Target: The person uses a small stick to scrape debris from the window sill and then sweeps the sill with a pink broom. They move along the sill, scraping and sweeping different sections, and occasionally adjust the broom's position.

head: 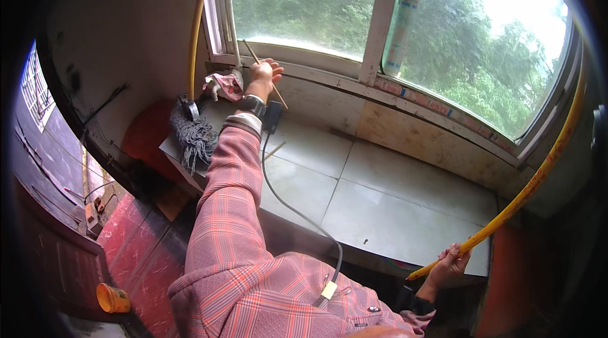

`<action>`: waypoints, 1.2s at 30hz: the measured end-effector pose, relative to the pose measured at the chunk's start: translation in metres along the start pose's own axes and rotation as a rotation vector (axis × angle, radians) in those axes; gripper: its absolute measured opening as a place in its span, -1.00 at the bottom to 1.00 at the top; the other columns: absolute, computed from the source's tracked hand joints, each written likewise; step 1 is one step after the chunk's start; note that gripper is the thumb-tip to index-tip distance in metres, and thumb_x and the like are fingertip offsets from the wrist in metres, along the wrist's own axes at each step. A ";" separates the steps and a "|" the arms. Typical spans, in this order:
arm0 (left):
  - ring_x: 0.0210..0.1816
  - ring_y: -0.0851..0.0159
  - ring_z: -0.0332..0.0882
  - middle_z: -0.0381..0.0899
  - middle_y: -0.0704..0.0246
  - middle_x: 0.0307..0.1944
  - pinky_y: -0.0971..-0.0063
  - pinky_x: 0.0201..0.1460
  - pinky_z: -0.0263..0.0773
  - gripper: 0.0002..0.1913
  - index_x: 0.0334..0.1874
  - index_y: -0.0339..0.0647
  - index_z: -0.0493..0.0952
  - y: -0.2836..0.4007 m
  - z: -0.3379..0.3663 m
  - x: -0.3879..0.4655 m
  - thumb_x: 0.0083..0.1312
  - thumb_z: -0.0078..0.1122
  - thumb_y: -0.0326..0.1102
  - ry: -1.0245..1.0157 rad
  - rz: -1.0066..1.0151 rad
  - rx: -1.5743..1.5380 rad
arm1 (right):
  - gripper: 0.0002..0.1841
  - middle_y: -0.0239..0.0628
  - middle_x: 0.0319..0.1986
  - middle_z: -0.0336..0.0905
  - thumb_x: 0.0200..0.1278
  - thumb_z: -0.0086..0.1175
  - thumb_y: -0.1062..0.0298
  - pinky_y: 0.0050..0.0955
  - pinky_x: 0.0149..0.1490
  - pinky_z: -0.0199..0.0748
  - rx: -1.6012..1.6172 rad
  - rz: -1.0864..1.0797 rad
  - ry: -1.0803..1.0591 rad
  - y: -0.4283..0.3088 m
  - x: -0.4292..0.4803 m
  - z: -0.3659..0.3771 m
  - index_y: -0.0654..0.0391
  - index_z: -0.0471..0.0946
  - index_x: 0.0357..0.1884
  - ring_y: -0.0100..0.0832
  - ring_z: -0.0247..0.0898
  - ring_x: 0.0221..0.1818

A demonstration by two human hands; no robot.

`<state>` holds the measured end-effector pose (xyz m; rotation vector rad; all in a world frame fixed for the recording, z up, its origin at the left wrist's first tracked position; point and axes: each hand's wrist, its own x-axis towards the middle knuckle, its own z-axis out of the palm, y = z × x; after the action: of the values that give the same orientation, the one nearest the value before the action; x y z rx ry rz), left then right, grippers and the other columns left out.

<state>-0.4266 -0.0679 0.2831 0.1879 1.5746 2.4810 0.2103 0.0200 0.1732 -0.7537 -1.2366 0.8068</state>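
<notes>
My left hand (266, 72) reaches out near the window sill, closed around a thin wooden stick (279, 96) that shows on both sides of it; some fingertips extend outward. My right hand (453, 260) grips a yellow pole (517, 202) near its lower end. From there the pole rises along the right side of the window and appears bent by the lens. Below both hands lies a grey tiled counter (380, 200). On it, near my left forearm, rests a short thin stick (275, 149).
A grey string mop (192, 136) with a yellow handle (194, 29) stands at the counter's left end. Beside it is a crumpled pink cloth (228, 85). A black cable (289, 207) runs along my left arm from a black device (272, 117). An orange tub (113, 298) lies lower left.
</notes>
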 end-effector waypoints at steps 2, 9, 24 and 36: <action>-0.53 0.28 0.58 0.58 0.26 -0.42 0.51 -0.69 0.31 -0.79 -0.15 -0.17 0.40 0.022 -0.024 0.029 0.37 -0.31 -0.34 0.004 -0.093 0.012 | -0.65 -0.47 -0.55 0.32 0.35 0.00 0.32 -0.76 -0.59 0.11 -0.018 0.018 0.029 -0.001 -0.003 0.007 0.21 0.35 0.12 -0.74 0.13 -0.63; -0.62 0.35 0.47 0.53 0.24 -0.45 0.61 -0.75 0.18 -0.79 -0.15 -0.26 0.38 0.094 -0.096 0.138 0.32 -0.28 -0.37 0.015 -0.133 0.274 | -0.71 -0.46 -0.53 0.33 0.35 0.01 0.34 -0.76 -0.60 0.11 -0.047 -0.019 0.133 0.011 -0.021 0.059 0.23 0.38 0.03 -0.74 0.13 -0.64; -0.45 0.24 0.41 0.40 0.23 -0.31 0.33 -0.44 0.43 -0.68 -0.11 -0.31 0.38 0.105 -0.120 0.358 0.17 -0.17 -0.26 0.011 0.266 0.242 | -0.72 -0.52 -0.62 0.23 0.36 -0.01 0.31 -0.77 -0.62 0.04 -0.296 -0.103 0.261 -0.014 -0.042 0.171 0.21 0.39 0.03 -0.75 0.06 -0.66; -0.45 0.28 0.43 0.47 0.31 -0.38 0.39 -0.44 0.31 -0.72 -0.11 -0.24 0.42 0.124 -0.114 0.379 0.19 -0.17 -0.30 0.003 0.395 0.319 | -0.64 -0.53 -0.62 0.22 0.33 0.01 0.35 -0.77 -0.63 0.01 -0.354 -0.166 0.252 -0.014 -0.047 0.193 0.24 0.37 0.12 -0.75 0.06 -0.67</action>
<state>-0.8310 -0.1319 0.3478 0.5949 2.1022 2.4735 0.0159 -0.0158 0.1941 -0.9909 -1.2066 0.3465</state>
